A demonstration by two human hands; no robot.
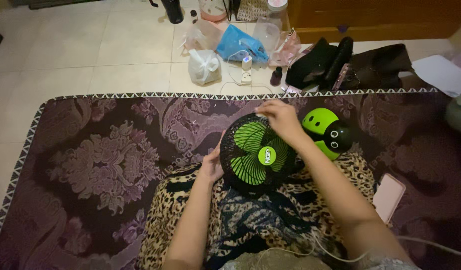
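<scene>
**Green-bladed fan held on the lap, both hands at its grille**

Green plastic blades show behind the round black wire grille of a small desk fan (257,155), which rests tilted on the person's lap, over a leopard-print cloth (190,210), at the middle of a purple patterned mattress (90,160). The fan's green-and-black ladybird-shaped base (328,132) lies just behind it, toward the far edge of the mattress.

The left hand (212,166) grips the grille's left rim, fingers curled around the edge. The right hand (280,120) sits on the top rim, fingers bent over the wire; whether it pinches a clip or only presses there cannot be told.

As far as the work shows, the grille is still on the fan and the blades are in place behind it; nothing has been taken off.

A pink phone (389,196) lies on the mattress beside the right forearm, and a white cable (335,255) crosses the lap. Beyond the far edge, on the tiled floor (90,45), are a knotted white plastic bag (204,66), a blue plastic bag (240,46) and a dark handbag (375,65).
</scene>
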